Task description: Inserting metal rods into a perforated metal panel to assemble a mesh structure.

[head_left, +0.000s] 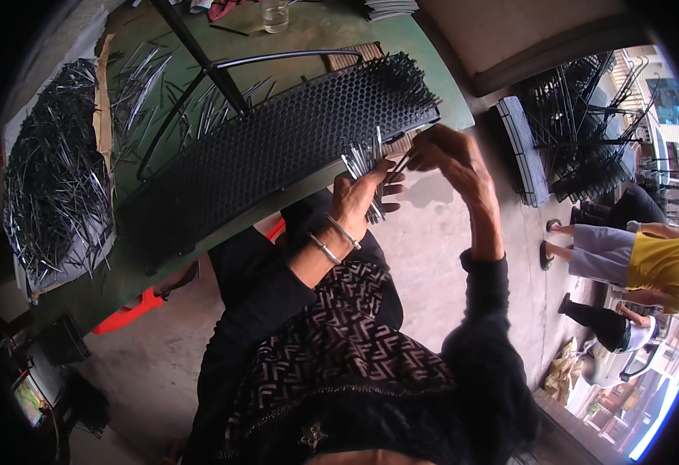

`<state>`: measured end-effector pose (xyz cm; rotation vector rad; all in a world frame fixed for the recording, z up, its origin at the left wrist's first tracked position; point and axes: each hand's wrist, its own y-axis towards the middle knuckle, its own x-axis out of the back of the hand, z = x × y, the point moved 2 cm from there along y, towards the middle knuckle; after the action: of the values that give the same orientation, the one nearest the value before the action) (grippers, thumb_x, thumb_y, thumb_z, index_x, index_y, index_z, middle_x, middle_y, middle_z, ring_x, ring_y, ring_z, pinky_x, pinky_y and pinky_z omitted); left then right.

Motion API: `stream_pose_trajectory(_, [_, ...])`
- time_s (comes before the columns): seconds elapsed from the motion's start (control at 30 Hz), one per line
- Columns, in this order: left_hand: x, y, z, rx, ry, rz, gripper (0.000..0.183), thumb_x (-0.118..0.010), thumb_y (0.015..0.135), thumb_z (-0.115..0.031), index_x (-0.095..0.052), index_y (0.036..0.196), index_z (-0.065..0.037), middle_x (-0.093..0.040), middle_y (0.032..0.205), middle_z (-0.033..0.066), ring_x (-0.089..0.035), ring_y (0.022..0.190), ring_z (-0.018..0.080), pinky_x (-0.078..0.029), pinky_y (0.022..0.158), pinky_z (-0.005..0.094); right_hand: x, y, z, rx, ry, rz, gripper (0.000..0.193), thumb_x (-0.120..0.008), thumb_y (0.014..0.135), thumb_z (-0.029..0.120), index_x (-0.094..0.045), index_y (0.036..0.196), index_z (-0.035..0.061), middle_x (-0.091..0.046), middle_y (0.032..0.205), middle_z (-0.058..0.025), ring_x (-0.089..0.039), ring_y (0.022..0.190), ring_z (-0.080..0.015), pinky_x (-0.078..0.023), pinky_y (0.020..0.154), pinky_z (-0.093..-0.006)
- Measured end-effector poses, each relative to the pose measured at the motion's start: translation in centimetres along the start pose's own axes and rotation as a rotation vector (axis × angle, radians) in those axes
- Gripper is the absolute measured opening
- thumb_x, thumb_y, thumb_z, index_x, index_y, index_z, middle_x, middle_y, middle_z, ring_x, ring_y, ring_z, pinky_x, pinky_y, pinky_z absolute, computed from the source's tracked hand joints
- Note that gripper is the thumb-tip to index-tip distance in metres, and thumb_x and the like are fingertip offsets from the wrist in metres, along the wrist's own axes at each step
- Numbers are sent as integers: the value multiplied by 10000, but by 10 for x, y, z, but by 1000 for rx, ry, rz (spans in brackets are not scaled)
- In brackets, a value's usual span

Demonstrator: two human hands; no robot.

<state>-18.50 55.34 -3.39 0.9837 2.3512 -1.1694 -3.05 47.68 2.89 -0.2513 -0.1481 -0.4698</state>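
My left hand [355,200] is closed round a bundle of thin black rods [360,161], some glinting silver, beside the front edge of a long black honeycomb tray [277,143]. To its right, my right hand [456,160] pinches one or more of the same thin rods [401,167], the tips pointing toward the bundle. The exact count in the pinch cannot be made out. At the tray's right end, many dark rods [401,77] stand packed in the holes, while the holes over its middle show bare.
The green table [316,31] carries loose rods [141,85], a metal stand [227,89] and a glass [275,15]. Left is a box heaped with rods [56,170]. A red stool [130,311] is below. Loaded racks [580,132] and people [657,263] are at right.
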Motion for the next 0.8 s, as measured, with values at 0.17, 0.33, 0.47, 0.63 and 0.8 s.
stream_pose_trajectory(0.17, [9, 10, 8, 132, -133, 45, 241, -648, 883, -213, -648, 1071, -62, -681, 963, 121, -677, 874, 253, -582, 689, 387, 24, 3, 15, 263, -567, -541, 119, -563, 919, 74, -611, 972, -20, -694, 844, -93, -687, 790, -150, -531, 720, -261])
stream_pose_trajectory(0.33, [5, 5, 9, 150, -236, 50, 218, -629, 895, -205, -630, 1061, -64, -672, 949, 115, -670, 884, 257, -576, 735, 411, 22, 15, 14, 348, -550, -680, 106, -572, 917, 95, -624, 960, 14, -710, 824, -79, -695, 799, -130, -527, 728, -246])
stream_pose_trajectory(0.47, [7, 5, 10, 158, -245, 67, 228, -613, 907, -213, -601, 1082, -67, -662, 970, 124, -663, 907, 258, -567, 774, 421, 22, 25, 9, 340, -508, -624, 132, -557, 925, 105, -628, 978, 7, -717, 820, -73, -692, 795, -133, -524, 736, -246])
stream_pose_trajectory(0.63, [7, 4, 11, 153, -238, 72, 224, -591, 919, -209, -594, 1090, -64, -657, 963, 120, -654, 931, 259, -561, 789, 427, 24, 26, 12, 330, -495, -587, 145, -554, 927, 104, -632, 997, 5, -719, 825, -68, -679, 772, -123, -519, 731, -245])
stream_pose_trajectory(0.8, [8, 7, 14, 106, -172, 36, 231, -604, 923, -236, -596, 1081, -69, -652, 913, 100, -595, 745, 157, -553, 674, 346, 23, 26, 7, 336, -559, -574, 146, -563, 924, 110, -633, 978, -6, -720, 822, -76, -677, 779, -116, -517, 728, -241])
